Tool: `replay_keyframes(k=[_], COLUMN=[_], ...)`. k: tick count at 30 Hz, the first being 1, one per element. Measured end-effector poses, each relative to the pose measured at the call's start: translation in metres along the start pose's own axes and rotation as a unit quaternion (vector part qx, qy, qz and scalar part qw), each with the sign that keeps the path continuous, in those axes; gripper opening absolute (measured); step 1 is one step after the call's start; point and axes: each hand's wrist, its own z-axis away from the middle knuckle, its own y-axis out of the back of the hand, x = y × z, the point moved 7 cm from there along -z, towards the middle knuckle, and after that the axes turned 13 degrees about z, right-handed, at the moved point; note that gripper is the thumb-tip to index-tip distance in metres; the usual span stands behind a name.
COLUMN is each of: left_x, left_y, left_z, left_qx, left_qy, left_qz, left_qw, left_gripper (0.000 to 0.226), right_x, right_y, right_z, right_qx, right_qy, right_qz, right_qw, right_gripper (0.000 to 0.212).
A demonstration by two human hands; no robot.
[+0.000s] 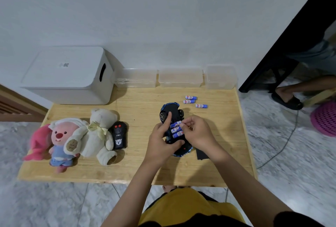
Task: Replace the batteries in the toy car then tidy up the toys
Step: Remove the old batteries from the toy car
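Toy car (171, 112) lies belly-up on the wooden surface (145, 168), right of centre, battery bay open with three blue batteries in the bay (176, 129) lying side by side. My left hand (161, 143) grips the car body from the left, thumb curled across the near end, index finger stretched out along the underside toward the front wheel. My right hand (197, 132) comes in from the right, fingers bent, fingertips pinching the far battery at its end; I can't tell whether that cell is fully seated. Three loose batteries (190, 101) lie on the surface just beyond the car, toward the back right, apart from each other. A flat black piece (201, 154) lies partly under my right wrist, beside the car; probably the cover, not sure. Left side of the surface: black remote control (119, 136), touching a white teddy bear (101, 132), which leans against a pink plush (60, 141). White storage box (69, 74) sits at the back left, lid on. Three clear plastic containers (180, 77) stand in a row along the wall behind the car.
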Motion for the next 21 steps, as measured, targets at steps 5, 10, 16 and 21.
replay_keyframes(k=[5,10,16,21], left_x=[0.003,0.002,-0.002,0.0], left_y=[0.001,0.006,0.007,0.006], left_z=[-0.001,-0.003,-0.004,-0.001], left_qx=[-0.002,0.013,0.02,0.021], left_qy=[-0.004,-0.011,-0.012,-0.018], left_qz=[-0.005,0.004,0.011,0.024], left_qw=[1.0,1.0,1.0,0.999], left_gripper=[0.098,0.099,0.1,0.098], right_x=[0.0,-0.006,-0.021,-0.008], right_y=[0.003,0.009,0.017,0.027], right_z=[-0.004,-0.001,0.002,0.001], right_qx=[-0.007,0.028,0.056,0.035], right_qy=[-0.015,-0.018,0.012,-0.093], right_qz=[-0.028,-0.079,-0.189,-0.393], right_qw=[0.999,0.996,0.98,0.914], right_gripper=[0.013,0.016,0.019,0.021])
